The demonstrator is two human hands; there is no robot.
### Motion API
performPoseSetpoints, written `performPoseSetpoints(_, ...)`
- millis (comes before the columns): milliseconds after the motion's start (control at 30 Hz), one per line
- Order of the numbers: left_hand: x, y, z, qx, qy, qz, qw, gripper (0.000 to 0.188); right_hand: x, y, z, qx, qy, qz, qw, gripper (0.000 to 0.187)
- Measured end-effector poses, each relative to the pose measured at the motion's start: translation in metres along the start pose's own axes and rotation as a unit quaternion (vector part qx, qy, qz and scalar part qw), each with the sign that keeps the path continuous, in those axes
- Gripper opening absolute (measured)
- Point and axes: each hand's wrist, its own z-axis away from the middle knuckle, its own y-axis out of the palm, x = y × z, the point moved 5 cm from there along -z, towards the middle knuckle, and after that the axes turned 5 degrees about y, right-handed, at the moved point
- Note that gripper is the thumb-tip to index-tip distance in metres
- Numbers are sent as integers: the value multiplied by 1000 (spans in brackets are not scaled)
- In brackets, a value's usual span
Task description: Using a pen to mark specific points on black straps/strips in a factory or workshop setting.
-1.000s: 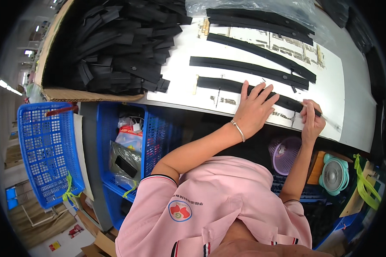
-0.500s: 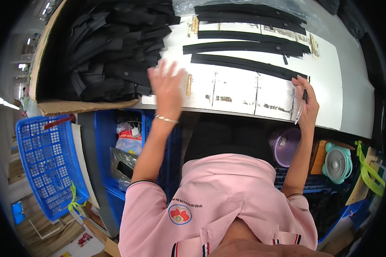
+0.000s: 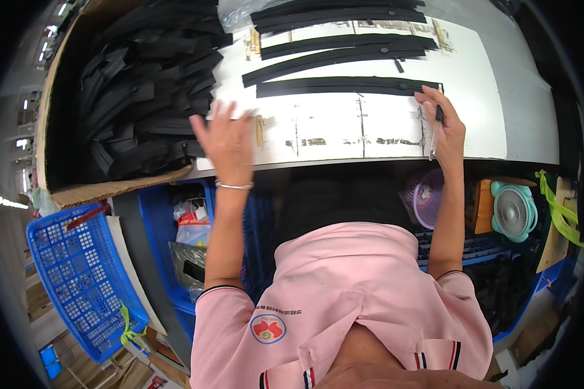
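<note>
My left hand (image 3: 228, 146) hovers over the left end of the white board (image 3: 331, 120), beside the pile of black strips (image 3: 156, 84). Its fingers are spread and hold nothing. A pen (image 3: 436, 133) with a clear barrel and black end is tucked in my right hand (image 3: 446, 123). The fingertips of that hand are at the right end of the nearest black strip (image 3: 344, 87), which looks like a zipper and lies across the board. Farther back, several similar strips (image 3: 344, 59) lie roughly side by side; a small black tab (image 3: 399, 65) hangs from one.
A cardboard box (image 3: 126, 187) holds the pile at left. Clear plastic film (image 3: 237, 14) lies at the back. Below the table edge are a blue basket (image 3: 87, 279), a blue crate (image 3: 159, 240) with bags, a purple basket (image 3: 427, 198) and a small green fan (image 3: 514, 211).
The whole view has shifted, with the board now farther left and the near strip lying straighter. My left hand stays open by the pile; the right keeps the pen at the strip's end.
</note>
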Motion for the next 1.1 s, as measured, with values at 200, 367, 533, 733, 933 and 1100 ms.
performPoseSetpoints(200, -141, 55, -20, 46, 45, 195, 979, 28, 26, 5, 17, -77, -122, 151, 978, 31)
performPoseSetpoints(367, -187, 70, -21, 93, 106, 259, 955, 53, 54, 45, 57, -3, -191, 179, 965, 51)
performPoseSetpoints(533, -170, 53, -6, 151, 98, 214, 960, 66, 33, 34, 67, 6, -198, 257, 946, 59)
performPoseSetpoints(733, -136, 40, 17, 171, 46, 157, 972, 70, 5, -12, 64, -104, -144, 347, 921, 49)
performPoseSetpoints(933, -103, 31, 39, 156, -16, 125, 980, 75, -2, -19, 70, -119, -150, 373, 908, 46)
performPoseSetpoints(1100, -71, 20, 48, 130, -62, 104, 984, 81, 3, -19, 65, -115, -151, 390, 901, 37)
